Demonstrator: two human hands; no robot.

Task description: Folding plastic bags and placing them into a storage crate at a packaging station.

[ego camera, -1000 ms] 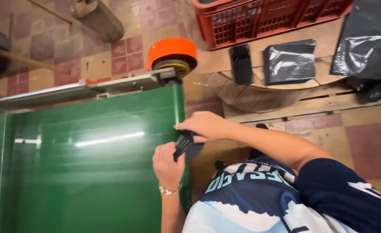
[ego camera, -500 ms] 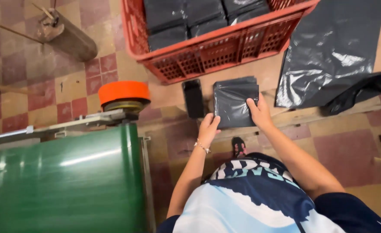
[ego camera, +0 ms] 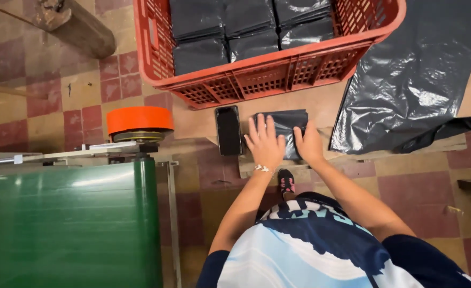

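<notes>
A person looks down at both hands pressed on a folded stack of black plastic bags (ego camera: 289, 128), which lies on a brown cardboard sheet (ego camera: 203, 120) on the floor, just near of a red plastic crate (ego camera: 267, 74). The left hand (ego camera: 265, 144) lies flat, fingers spread wide, gripping nothing. The right hand (ego camera: 308, 144) rests palm-down on the stack's right part, fingers extended. The stack looks light, soft and slippery, likely to slide apart, so it is best held by pinching its near folded edge or clamping both sides. A dark phone (ego camera: 228, 130) lies just left. More folded bags (ego camera: 246, 26) fill the crate.
</notes>
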